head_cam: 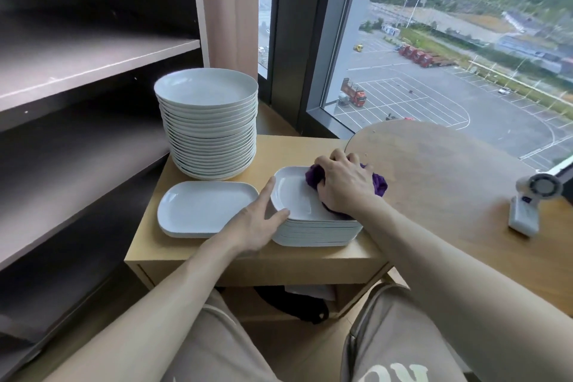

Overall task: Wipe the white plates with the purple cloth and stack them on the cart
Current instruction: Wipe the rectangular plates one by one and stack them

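Observation:
A stack of white rectangular plates (316, 231) sits on the right of the wooden cart (279, 260). My right hand (344, 184) grips the bunched purple cloth (379, 184) and presses it onto the top plate (294, 195). My left hand (263, 220) rests against that plate's left rim, with straight fingers and the thumb along the edge. To the left lies a low pile of rectangular white plates (206, 212). Behind it stands a tall stack of round white plates (209, 124).
Dark empty shelves (93, 62) fill the left side. A round wooden table (449, 183) adjoins the cart on the right and holds a small white fan (533, 205). A window (465, 56) is behind. A dark bag (294, 304) lies under the cart.

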{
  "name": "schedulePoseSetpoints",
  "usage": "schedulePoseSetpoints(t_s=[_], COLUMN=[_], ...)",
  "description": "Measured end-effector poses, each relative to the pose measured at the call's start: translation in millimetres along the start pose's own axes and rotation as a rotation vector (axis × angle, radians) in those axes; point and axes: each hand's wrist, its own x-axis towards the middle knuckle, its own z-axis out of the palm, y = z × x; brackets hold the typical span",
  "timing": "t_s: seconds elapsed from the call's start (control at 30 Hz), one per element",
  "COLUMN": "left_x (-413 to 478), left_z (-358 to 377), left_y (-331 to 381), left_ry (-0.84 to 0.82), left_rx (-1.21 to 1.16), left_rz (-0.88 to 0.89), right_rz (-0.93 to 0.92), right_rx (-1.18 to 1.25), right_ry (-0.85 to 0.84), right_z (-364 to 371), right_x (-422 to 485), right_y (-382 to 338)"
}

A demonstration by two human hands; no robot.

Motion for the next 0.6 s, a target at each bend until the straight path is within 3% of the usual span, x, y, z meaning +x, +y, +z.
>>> schedulePoseSetpoints(t_s=[0.17, 0.27, 0.6], left_x=[0.9, 0.9, -0.8], left_z=[0.9, 1.3, -0.7], left_y=[-0.1, -0.1, 1.3], left_ry=[0.003, -0.002, 0.003], left_rx=[0.007, 0.012, 0.011], left_rz=[-0.006, -0.004, 0.005], right_rz=[0.124, 0.106, -0.097], right_rx=[0.025, 0.073, 0.055], right_ry=[-0.181, -0.264, -0.165], right_z=[-16.6, -22.1, -9.5], right_x=[-11.6, -27.0, -48.0], right_y=[39.5, 42.1, 5.3])
